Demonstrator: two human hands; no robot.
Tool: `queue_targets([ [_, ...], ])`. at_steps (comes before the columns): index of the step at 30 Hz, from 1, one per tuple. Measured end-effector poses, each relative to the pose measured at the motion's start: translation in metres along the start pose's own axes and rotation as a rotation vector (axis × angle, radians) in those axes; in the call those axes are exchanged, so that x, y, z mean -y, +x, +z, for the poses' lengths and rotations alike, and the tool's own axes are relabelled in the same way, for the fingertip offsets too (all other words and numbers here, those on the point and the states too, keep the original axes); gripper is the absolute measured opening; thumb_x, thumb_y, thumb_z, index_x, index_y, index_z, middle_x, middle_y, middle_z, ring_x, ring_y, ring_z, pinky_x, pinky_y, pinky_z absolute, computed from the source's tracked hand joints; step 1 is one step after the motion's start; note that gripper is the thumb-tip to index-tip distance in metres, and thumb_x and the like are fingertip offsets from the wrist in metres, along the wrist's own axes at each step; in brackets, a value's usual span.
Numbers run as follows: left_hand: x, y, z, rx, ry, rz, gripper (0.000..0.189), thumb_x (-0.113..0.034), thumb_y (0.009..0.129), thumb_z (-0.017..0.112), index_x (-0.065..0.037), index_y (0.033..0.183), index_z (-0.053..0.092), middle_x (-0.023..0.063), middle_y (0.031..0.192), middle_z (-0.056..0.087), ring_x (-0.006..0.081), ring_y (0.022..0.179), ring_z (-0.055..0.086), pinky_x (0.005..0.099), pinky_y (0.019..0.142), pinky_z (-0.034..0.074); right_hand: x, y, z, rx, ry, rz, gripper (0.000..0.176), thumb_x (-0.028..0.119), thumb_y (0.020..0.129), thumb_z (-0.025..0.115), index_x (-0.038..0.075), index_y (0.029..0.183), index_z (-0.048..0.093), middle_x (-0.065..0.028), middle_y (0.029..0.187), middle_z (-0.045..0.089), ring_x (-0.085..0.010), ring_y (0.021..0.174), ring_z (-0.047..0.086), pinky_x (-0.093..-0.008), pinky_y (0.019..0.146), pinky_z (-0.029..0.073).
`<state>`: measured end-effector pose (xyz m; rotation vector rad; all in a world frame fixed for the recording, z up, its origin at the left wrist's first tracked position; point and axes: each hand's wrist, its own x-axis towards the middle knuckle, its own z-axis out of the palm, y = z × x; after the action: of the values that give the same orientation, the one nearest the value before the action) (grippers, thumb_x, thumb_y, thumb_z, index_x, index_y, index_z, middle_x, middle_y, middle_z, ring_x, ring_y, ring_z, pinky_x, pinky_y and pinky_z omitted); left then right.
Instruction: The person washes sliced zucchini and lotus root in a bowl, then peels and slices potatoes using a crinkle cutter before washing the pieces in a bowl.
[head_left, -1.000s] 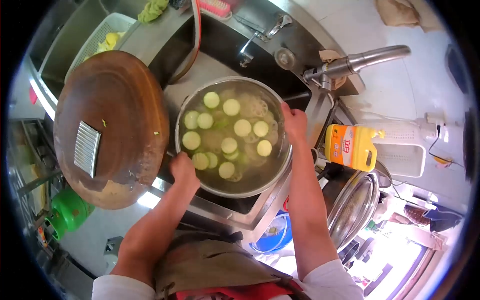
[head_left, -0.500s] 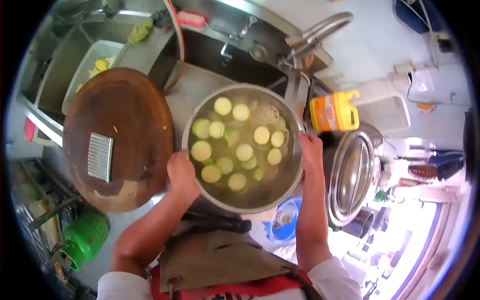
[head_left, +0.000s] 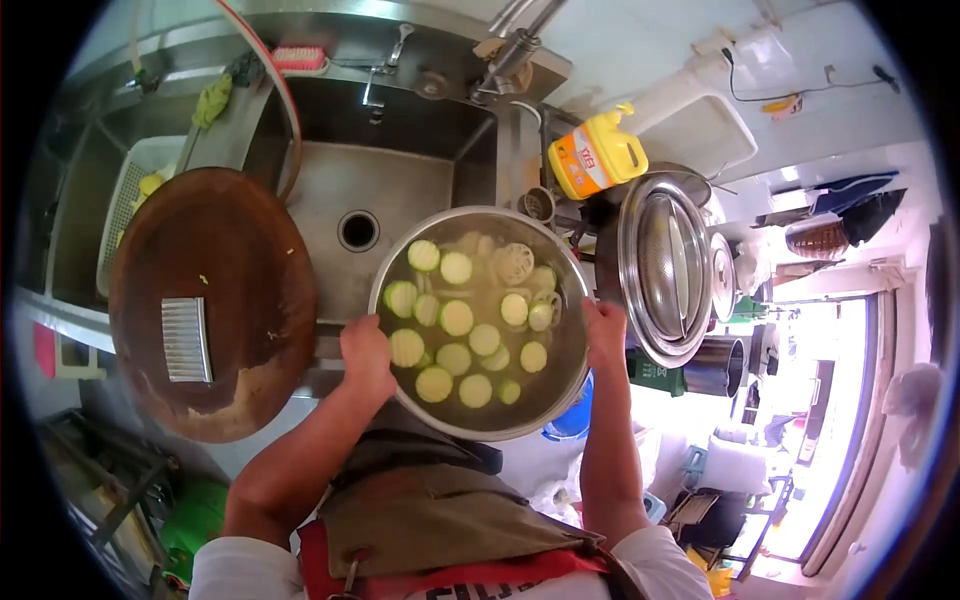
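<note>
A wide metal basin point(head_left: 545, 420) hangs between my hands in front of my apron. My left hand point(head_left: 367, 355) is closed on its left rim, and my right hand point(head_left: 605, 335) grips the opposite rim. Cloudy water fills it, with several round green-edged slices, perhaps zucchini point(head_left: 457, 318), floating in it. Pale lotus root slices point(head_left: 514, 262) lie toward its far right side. To the left, a ridged metal crinkle cutter point(head_left: 186, 340) rests on a round wooden chopping board point(head_left: 240, 300). The fingertips under the rim are hidden.
Beyond the basin is a steel sink point(head_left: 335, 185) with a drain and a faucet point(head_left: 385, 65). A yellow jug point(head_left: 598, 155) stands at the right, near stacked metal basins point(head_left: 630, 270). A white perforated basket point(head_left: 120, 205) sits in the left sink. A green gas cylinder point(head_left: 195, 530) is below.
My view has turned toward the right, and more of the sink and its drain now shows. Both hands still hold the basin, which has shifted away from over the sink toward the right.
</note>
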<state>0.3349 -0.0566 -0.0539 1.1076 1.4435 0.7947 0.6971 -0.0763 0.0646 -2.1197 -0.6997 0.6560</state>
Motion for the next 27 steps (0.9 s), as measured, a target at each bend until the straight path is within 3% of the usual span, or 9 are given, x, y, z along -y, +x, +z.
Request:
queue_targets([
  [5, -0.088, -0.022, -0.008, 0.123, 0.717, 0.201, 0.021, -0.017, 0.091, 0.047, 0.001, 0.090, 0.057, 0.0171, 0.094, 0.058, 0.0372, 0.093, 0.055, 0.0420, 0.080, 0.046, -0.024, 0.007, -0.015, 0.037, 0.039, 0.008, 0.023, 0.019, 0.082, 0.069, -0.003, 0.081, 0.066, -0.0001, 0.062, 0.054, -0.0091, 0.052, 0.044, -0.0295, 0.046, 0.034],
  [7, -0.043, -0.013, -0.002, 0.022, 0.586, 0.234, 0.022, -0.017, 0.090, 0.048, 0.003, 0.091, 0.058, 0.0167, 0.092, 0.059, 0.0344, 0.091, 0.056, 0.0408, 0.079, 0.045, -0.022, 0.006, -0.017, 0.085, 0.058, -0.019, 0.022, 0.018, 0.080, 0.068, -0.004, 0.082, 0.066, -0.0018, 0.063, 0.055, -0.0096, 0.052, 0.048, -0.0295, 0.046, 0.036],
  [9, -0.049, -0.010, 0.003, -0.063, 0.320, 0.124, 0.023, -0.017, 0.089, 0.050, 0.004, 0.093, 0.059, 0.0163, 0.091, 0.061, 0.0308, 0.089, 0.058, 0.0393, 0.079, 0.045, -0.024, 0.010, -0.017, 0.078, 0.016, -0.085, 0.023, 0.017, 0.080, 0.067, -0.005, 0.083, 0.066, -0.0036, 0.063, 0.057, -0.0104, 0.052, 0.050, -0.0298, 0.047, 0.038],
  [11, -0.067, -0.015, 0.008, -0.134, -0.076, -0.133, 0.026, -0.018, 0.089, 0.051, 0.006, 0.097, 0.060, 0.0160, 0.091, 0.063, 0.0264, 0.087, 0.059, 0.0374, 0.079, 0.045, -0.020, 0.010, -0.018, 0.074, -0.040, -0.112, 0.024, 0.018, 0.079, 0.066, -0.005, 0.085, 0.066, -0.0059, 0.064, 0.058, -0.0122, 0.054, 0.053, -0.0310, 0.049, 0.041],
  [14, -0.103, -0.026, 0.017, -0.252, -0.110, -0.188, 0.030, -0.018, 0.089, 0.052, 0.008, 0.102, 0.060, 0.0164, 0.093, 0.064, 0.0205, 0.088, 0.058, 0.0337, 0.080, 0.045, -0.007, 0.008, -0.017, 0.063, -0.134, -0.131, 0.026, 0.019, 0.079, 0.066, -0.005, 0.089, 0.065, -0.0105, 0.068, 0.061, -0.0170, 0.060, 0.057, -0.0344, 0.056, 0.045],
  [17, -0.082, -0.017, 0.022, -0.309, -0.029, -0.133, 0.030, -0.017, 0.090, 0.052, 0.007, 0.104, 0.060, 0.0146, 0.094, 0.064, 0.0185, 0.089, 0.058, 0.0315, 0.081, 0.045, -0.013, 0.015, -0.019, 0.047, -0.247, -0.179, 0.028, 0.019, 0.080, 0.065, -0.005, 0.091, 0.062, -0.0186, 0.079, 0.065, -0.0265, 0.074, 0.061, -0.0393, 0.070, 0.048],
  [24, -0.080, -0.004, 0.005, -0.059, -0.369, -0.228, 0.023, -0.008, 0.090, 0.052, 0.004, 0.108, 0.058, 0.0100, 0.096, 0.063, 0.0151, 0.085, 0.058, 0.0274, 0.078, 0.046, -0.017, 0.017, -0.022, 0.056, -0.330, -0.202, 0.027, 0.021, 0.080, 0.066, -0.003, 0.093, 0.060, -0.0204, 0.081, 0.063, -0.0323, 0.077, 0.061, -0.0416, 0.073, 0.047],
  [27, -0.092, 0.004, -0.009, -0.133, 0.003, 0.016, 0.015, -0.003, 0.088, 0.056, 0.002, 0.102, 0.061, 0.0091, 0.091, 0.063, 0.0150, 0.078, 0.059, 0.0258, 0.071, 0.047, -0.017, 0.012, -0.024, 0.043, -0.378, -0.150, 0.028, 0.021, 0.081, 0.065, -0.002, 0.096, 0.059, -0.0221, 0.086, 0.063, -0.0356, 0.081, 0.061, -0.0427, 0.075, 0.046],
])
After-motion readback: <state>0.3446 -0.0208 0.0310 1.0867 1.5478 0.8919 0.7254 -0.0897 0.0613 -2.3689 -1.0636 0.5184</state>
